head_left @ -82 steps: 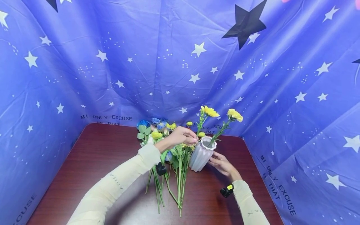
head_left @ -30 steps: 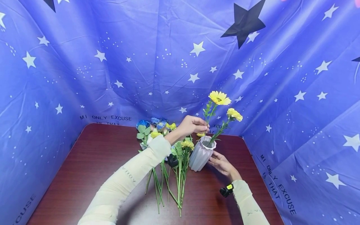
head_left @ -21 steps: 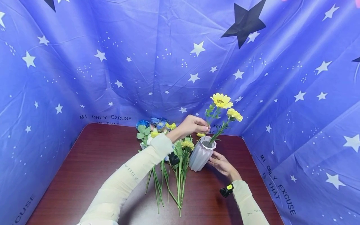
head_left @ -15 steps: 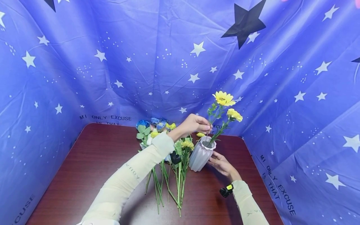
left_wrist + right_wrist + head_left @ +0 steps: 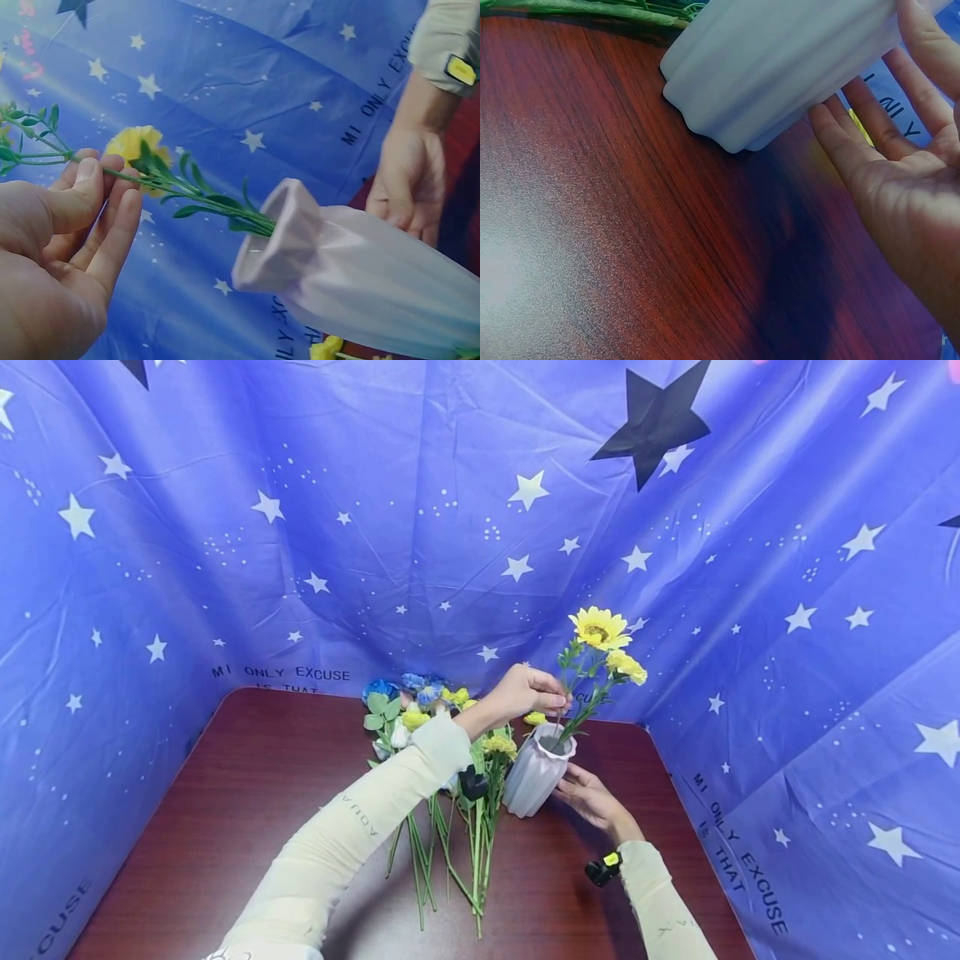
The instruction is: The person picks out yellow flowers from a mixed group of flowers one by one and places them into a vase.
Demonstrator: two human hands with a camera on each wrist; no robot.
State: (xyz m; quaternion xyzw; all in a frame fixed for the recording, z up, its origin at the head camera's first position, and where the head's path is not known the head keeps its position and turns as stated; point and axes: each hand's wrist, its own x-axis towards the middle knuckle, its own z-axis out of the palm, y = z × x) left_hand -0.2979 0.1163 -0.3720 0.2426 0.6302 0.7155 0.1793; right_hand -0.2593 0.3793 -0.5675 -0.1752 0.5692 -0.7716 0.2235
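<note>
Pinching the sunflower [image 5: 597, 628] by its stem with the left hand [image 5: 528, 692]: thumb and fingertips together on the green, just below the side leaves. Running down from the pinch, slantwise, into the mouth of the vase [image 5: 536, 774], by the look of the left wrist view. Depth inside: hidden, cannot tell.

Steadying from the vase's right flank with the right hand [image 5: 592, 799]: fingers apart and only gently bent, set against the side rather than wrapped round; partly hidden behind the vase in the left wrist view. Base down on the table [image 5: 225, 827], mouth leaning right in the head view; true tilt or lens lean, hard to say.

Also in the vase: a carnation [image 5: 626, 667], yellow, slanting out to the right, just below the sunflower's head and partly overlapped by it in the head view.

Step in hand, as judged: seating the sunflower beside the carnation, part-way through. Next: probably a downward feed of the stem past the carnation's leaves, vase braced, then a loosening of the pinch. Possible snag: leaf against leaf at the rim.

Farther out, left of the vase: a loose pile, yellow blooms [image 5: 498, 745] nearest, a blue rose [image 5: 381, 690] at the far end, bare stems [image 5: 480, 860] pointing nearward. Behind everything, starry cloth [image 5: 375, 568].
</note>
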